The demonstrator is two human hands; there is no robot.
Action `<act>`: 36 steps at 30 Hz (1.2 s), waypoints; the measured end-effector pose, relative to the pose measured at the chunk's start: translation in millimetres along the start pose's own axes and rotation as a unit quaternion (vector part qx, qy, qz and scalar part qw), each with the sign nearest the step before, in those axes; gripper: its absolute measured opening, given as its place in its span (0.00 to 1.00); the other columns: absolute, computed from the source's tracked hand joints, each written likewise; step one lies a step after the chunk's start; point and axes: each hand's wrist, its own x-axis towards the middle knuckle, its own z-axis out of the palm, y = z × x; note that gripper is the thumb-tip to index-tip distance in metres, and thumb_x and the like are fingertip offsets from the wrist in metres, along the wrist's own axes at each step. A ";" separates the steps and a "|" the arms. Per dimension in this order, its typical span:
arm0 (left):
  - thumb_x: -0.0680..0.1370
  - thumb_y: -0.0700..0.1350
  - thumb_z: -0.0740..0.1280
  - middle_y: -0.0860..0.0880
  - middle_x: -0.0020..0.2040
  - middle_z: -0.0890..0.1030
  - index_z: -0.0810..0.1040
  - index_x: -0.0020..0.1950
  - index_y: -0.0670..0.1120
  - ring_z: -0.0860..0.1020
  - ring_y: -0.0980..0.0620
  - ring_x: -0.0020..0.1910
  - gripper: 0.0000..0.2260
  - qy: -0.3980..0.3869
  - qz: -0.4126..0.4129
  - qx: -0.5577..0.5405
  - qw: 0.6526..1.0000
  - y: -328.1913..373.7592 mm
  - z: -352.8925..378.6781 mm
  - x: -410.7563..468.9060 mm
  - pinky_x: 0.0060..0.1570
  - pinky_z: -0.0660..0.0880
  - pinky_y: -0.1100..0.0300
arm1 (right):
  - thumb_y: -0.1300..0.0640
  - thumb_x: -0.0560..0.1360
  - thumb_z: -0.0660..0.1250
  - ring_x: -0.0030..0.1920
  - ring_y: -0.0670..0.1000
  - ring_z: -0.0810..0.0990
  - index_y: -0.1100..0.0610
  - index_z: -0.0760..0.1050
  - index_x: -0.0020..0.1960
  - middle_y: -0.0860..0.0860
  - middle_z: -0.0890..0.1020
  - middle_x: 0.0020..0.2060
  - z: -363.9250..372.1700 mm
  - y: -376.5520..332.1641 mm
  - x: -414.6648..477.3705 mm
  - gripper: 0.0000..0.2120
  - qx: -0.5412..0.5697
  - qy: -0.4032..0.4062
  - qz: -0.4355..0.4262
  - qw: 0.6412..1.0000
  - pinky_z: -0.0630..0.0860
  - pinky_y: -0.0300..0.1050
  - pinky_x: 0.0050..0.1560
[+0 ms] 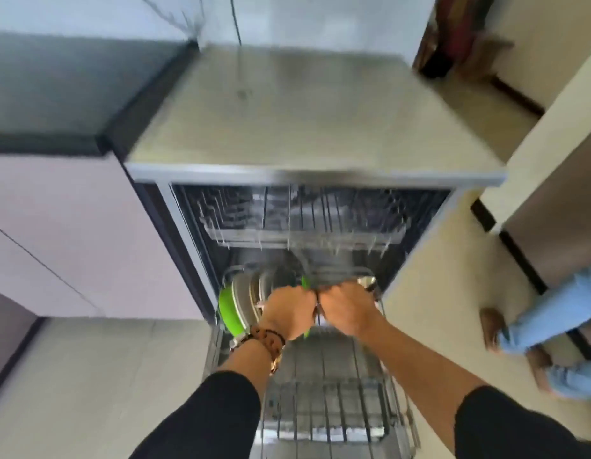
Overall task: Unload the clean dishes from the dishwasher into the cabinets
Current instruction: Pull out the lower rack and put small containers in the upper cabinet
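The plates stand upright on edge in a row at the rear left of the lower rack; the outermost on the left is a green plate; a steel bowl sits at the rear right of the same rack. The lower rack is pulled out of the dishwasher; its front section shows bare wire.

The left hand and the right hand meet side by side at the rear centre of the lower rack, just beside the plates; the fingers of both hands curl downward and away from the camera; motion blur hides the fingertips, so it cannot be determined whether they have hold of anything. The left wrist carries a beaded bracelet; both forearms emerge from black sleeves.

The upper rack sits inside the dishwasher above the hands; its contents are too blurred to identify. A pink cabinet adjoins the dishwasher on the left, under a dark worktop. The floor is pale tile; a second person's legs in light blue jeans stand at the right edge.
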 end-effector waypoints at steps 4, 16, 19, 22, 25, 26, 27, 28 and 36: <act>0.77 0.42 0.58 0.41 0.57 0.81 0.76 0.56 0.41 0.79 0.39 0.55 0.12 0.056 -0.015 0.027 0.998 -13.0 -114.4 -44.4 0.53 0.74 0.49 | 0.51 0.41 0.81 0.14 0.47 0.73 0.54 0.72 0.19 0.50 0.73 0.13 -112.9 -14.1 -1.3 0.18 -0.007 0.121 0.010 0.993 0.67 0.32 0.19; 0.79 0.45 0.56 0.40 0.57 0.80 0.75 0.58 0.41 0.78 0.39 0.56 0.14 0.260 -0.170 0.161 0.937 -124.7 -422.5 -274.5 0.52 0.73 0.50 | 0.48 0.48 0.77 0.17 0.49 0.75 0.52 0.74 0.27 0.50 0.75 0.17 -488.1 -140.6 33.9 0.15 -0.064 0.389 -0.118 0.911 0.71 0.38 0.22; 0.80 0.45 0.54 0.39 0.57 0.79 0.74 0.59 0.39 0.78 0.38 0.56 0.14 0.286 -0.208 0.211 0.911 -154.7 -469.1 -320.8 0.51 0.72 0.50 | 0.48 0.53 0.72 0.22 0.49 0.76 0.51 0.73 0.28 0.50 0.76 0.20 -557.9 -171.4 41.7 0.11 -0.072 0.427 -0.131 0.892 0.71 0.40 0.26; 0.80 0.43 0.54 0.39 0.55 0.80 0.74 0.56 0.39 0.78 0.37 0.52 0.13 0.307 -0.244 0.238 0.889 -191.0 -498.4 -362.0 0.46 0.70 0.51 | 0.47 0.65 0.68 0.33 0.55 0.81 0.56 0.76 0.35 0.52 0.81 0.30 -607.6 -206.9 55.2 0.12 -0.060 0.417 -0.157 0.893 0.70 0.45 0.35; 0.80 0.44 0.53 0.39 0.53 0.80 0.74 0.54 0.40 0.78 0.38 0.50 0.13 0.316 -0.267 0.248 0.876 -235.8 -509.6 -395.4 0.41 0.66 0.53 | 0.44 0.74 0.59 0.48 0.57 0.79 0.57 0.76 0.48 0.53 0.81 0.46 -633.8 -242.5 77.2 0.17 -0.032 0.422 -0.176 0.889 0.63 0.44 0.41; 0.80 0.44 0.53 0.39 0.53 0.80 0.74 0.54 0.40 0.78 0.38 0.50 0.13 0.315 -0.274 0.251 0.873 -253.6 -509.9 -404.5 0.40 0.64 0.54 | 0.44 0.74 0.59 0.49 0.57 0.79 0.56 0.76 0.50 0.52 0.80 0.48 -640.0 -255.0 85.6 0.17 -0.023 0.421 -0.175 0.890 0.63 0.43 0.40; 0.80 0.44 0.53 0.39 0.53 0.80 0.74 0.54 0.40 0.78 0.38 0.50 0.13 0.316 -0.277 0.257 0.871 -273.7 -510.0 -413.1 0.40 0.63 0.54 | 0.45 0.74 0.59 0.49 0.57 0.79 0.56 0.76 0.51 0.52 0.80 0.49 -645.3 -268.9 96.5 0.17 -0.019 0.418 -0.171 0.892 0.63 0.43 0.39; 0.80 0.44 0.53 0.39 0.53 0.80 0.74 0.53 0.40 0.78 0.38 0.49 0.13 0.314 -0.278 0.262 0.869 -293.3 -510.9 -421.0 0.39 0.62 0.54 | 0.46 0.74 0.59 0.49 0.57 0.79 0.56 0.76 0.52 0.52 0.80 0.50 -648.4 -283.8 109.4 0.16 -0.014 0.410 -0.166 0.897 0.63 0.42 0.39; 0.81 0.42 0.53 0.40 0.54 0.80 0.74 0.57 0.40 0.79 0.39 0.50 0.13 0.319 -0.266 0.307 0.856 -432.2 -541.8 -437.7 0.43 0.70 0.54 | 0.50 0.74 0.60 0.48 0.56 0.81 0.57 0.75 0.52 0.53 0.81 0.49 -679.5 -403.4 210.6 0.13 0.048 0.414 -0.109 0.903 0.70 0.41 0.42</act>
